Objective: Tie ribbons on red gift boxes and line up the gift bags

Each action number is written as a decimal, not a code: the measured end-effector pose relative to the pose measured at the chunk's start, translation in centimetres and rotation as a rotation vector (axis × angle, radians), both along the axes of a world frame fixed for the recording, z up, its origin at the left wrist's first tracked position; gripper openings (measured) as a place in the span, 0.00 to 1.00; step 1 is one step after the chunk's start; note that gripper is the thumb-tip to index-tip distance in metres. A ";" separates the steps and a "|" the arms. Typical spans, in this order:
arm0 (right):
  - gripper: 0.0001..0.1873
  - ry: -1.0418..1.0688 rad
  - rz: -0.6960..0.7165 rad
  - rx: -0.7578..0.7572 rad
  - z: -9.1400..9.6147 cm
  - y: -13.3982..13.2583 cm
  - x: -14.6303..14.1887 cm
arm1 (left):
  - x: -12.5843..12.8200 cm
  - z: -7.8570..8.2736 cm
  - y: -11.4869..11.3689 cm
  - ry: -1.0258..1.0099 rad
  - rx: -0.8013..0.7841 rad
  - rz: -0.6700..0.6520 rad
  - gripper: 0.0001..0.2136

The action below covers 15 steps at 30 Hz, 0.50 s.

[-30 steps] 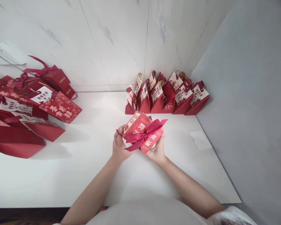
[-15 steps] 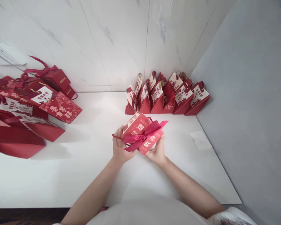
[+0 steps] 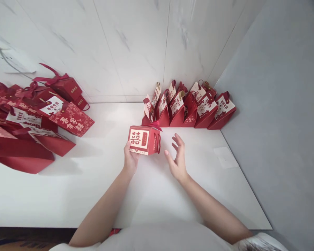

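Observation:
A red gift box with a cream label, red characters, a cord handle and a magenta ribbon on top is held up by my left hand. The thumb presses on its left front edge; the other fingers are mostly hidden beneath and behind it. To the right of the box, my right hand hangs apart from it, fingers spread and slightly curled, holding nothing. Behind the box, a row of red wedge-shaped gift boxes with cream tops and loops stands along the wall.
At the left, a heap of red gift boxes covers part of the white table. A white paper square lies near the right table edge. A marbled wall rises behind; a grey panel borders the right.
My right hand has let go of the box and moved apart from it. In my left hand the box has turned, so its cream labelled side now faces me instead of its ribboned top.

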State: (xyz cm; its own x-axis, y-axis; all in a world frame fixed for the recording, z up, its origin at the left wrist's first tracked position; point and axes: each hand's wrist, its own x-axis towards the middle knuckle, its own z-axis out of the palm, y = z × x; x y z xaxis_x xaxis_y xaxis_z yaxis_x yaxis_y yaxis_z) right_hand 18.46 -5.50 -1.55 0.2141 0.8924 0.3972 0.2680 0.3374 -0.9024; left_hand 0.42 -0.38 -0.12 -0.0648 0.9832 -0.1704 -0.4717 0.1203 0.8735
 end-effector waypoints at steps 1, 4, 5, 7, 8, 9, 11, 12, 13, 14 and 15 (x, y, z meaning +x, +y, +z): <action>0.34 0.020 0.011 -0.045 -0.2 0.1 0.0 | 0.1 0.2 0.0 -0.035 -0.026 -0.017 0.24; 0.34 0.059 0.047 -0.130 -0.8 0.5 0.0 | 0.2 0.6 -0.2 -0.132 -0.071 -0.102 0.27; 0.33 0.068 0.056 -0.142 -1.0 0.6 0.0 | 0.2 0.8 -0.2 -0.157 -0.068 -0.131 0.28; 0.33 0.083 0.057 -0.151 -1.2 0.7 0.1 | 0.0 1.0 -0.3 -0.180 -0.047 -0.185 0.32; 0.33 0.092 0.051 -0.153 -1.2 0.8 0.1 | -0.1 1.1 -0.3 -0.180 -0.036 -0.207 0.33; 0.33 0.100 0.042 -0.158 -1.3 0.8 0.1 | -0.2 1.1 -0.3 -0.178 -0.030 -0.226 0.34; 0.34 0.117 0.027 -0.175 -1.2 0.8 0.2 | -0.5 1.2 -0.3 -0.180 -0.036 -0.246 0.35; 0.34 0.123 0.023 -0.187 -1.2 0.8 0.1 | -0.7 1.2 -0.3 -0.185 -0.046 -0.249 0.35; 0.34 0.126 0.021 -0.200 -1.2 0.7 0.1 | -0.8 1.2 -0.2 -0.193 -0.059 -0.251 0.35; 0.34 0.128 0.022 -0.211 -1.1 0.7 0.1 | -0.9 1.2 -0.2 -0.203 -0.073 -0.254 0.35; 0.34 0.130 0.023 -0.221 -1.1 0.7 0.1 | -1.0 1.2 -0.1 -0.217 -0.087 -0.257 0.34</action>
